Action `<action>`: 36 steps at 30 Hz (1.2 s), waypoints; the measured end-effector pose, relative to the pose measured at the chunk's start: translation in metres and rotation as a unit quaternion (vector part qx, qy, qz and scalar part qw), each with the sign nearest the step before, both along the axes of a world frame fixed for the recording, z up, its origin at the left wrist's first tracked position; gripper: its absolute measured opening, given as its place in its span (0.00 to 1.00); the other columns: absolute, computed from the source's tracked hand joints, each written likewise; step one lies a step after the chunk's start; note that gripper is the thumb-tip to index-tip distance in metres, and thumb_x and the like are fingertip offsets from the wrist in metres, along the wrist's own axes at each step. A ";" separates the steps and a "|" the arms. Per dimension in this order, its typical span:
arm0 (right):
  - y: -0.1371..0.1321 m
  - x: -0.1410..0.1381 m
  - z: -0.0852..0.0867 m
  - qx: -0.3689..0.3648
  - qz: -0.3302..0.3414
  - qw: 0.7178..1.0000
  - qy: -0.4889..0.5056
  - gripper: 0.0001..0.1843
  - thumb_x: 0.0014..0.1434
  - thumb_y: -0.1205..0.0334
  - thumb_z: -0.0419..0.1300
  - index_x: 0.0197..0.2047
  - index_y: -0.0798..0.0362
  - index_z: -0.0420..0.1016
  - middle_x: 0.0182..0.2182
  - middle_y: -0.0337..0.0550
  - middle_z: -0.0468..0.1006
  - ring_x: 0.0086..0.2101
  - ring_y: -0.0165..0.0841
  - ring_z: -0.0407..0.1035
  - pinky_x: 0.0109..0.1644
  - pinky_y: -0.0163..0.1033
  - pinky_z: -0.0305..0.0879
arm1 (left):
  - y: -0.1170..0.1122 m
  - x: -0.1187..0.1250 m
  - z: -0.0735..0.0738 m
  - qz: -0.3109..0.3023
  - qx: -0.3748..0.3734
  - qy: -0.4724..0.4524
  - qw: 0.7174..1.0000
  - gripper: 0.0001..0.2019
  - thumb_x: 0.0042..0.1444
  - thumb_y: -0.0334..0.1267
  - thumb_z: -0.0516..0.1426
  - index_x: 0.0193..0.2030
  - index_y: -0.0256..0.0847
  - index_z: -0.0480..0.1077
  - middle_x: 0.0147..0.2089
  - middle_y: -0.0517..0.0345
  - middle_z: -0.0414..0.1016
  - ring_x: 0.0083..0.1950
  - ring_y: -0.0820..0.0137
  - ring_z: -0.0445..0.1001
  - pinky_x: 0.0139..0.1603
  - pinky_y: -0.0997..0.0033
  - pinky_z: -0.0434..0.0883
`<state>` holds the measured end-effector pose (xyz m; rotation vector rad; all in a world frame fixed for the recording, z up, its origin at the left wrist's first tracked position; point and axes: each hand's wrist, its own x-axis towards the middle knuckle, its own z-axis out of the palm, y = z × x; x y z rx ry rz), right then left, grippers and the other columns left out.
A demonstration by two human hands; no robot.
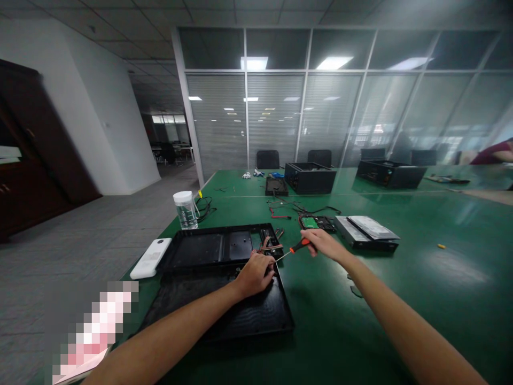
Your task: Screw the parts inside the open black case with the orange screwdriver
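An open black case (208,248) lies flat on the green table (401,299), with a black lid panel (240,315) lying in front of it. My left hand (256,275) rests closed on the case's right front edge, beside a bundle of red and striped wires (269,247). My right hand (326,243) grips an orange-and-black screwdriver (298,247); its thin shaft points down-left toward my left hand's fingers.
A white flat device (150,258) and a clear lidded jar (186,210) sit at the table's left edge. A green circuit board (310,222), a drive unit (366,232), loose cables and other black cases (310,177) lie farther back. A person's sleeve (495,152) shows far right.
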<state>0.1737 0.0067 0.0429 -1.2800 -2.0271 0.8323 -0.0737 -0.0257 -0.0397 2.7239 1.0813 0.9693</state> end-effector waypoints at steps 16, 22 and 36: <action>0.006 0.023 -0.056 0.038 -0.150 0.895 0.419 0.14 0.50 0.53 0.61 0.25 0.52 0.62 0.23 0.36 0.68 0.24 0.27 0.66 0.28 0.33 0.65 | -0.004 0.002 0.004 -0.122 0.024 0.068 0.990 0.10 0.54 0.38 0.53 0.42 0.39 0.67 0.39 0.52 0.71 0.42 0.66 0.68 0.47 0.65 0.62; -0.094 -0.040 -0.018 0.168 0.103 0.980 -0.023 0.16 0.62 0.54 0.46 0.37 0.52 0.70 0.29 0.42 0.74 0.30 0.31 0.68 0.35 0.35 0.62 | -0.002 -0.012 0.047 -0.089 0.067 0.159 0.981 0.07 0.56 0.38 0.51 0.37 0.40 0.68 0.38 0.51 0.70 0.42 0.64 0.68 0.46 0.65 0.62; -0.194 0.018 -0.082 0.281 0.077 0.920 -0.263 0.05 0.60 0.65 0.50 0.34 0.50 0.66 0.29 0.39 0.72 0.28 0.30 0.67 0.30 0.35 0.57 | 0.024 -0.105 0.050 0.066 -0.151 0.280 0.946 0.12 0.49 0.43 0.60 0.39 0.42 0.68 0.38 0.57 0.72 0.40 0.66 0.71 0.36 0.74 0.64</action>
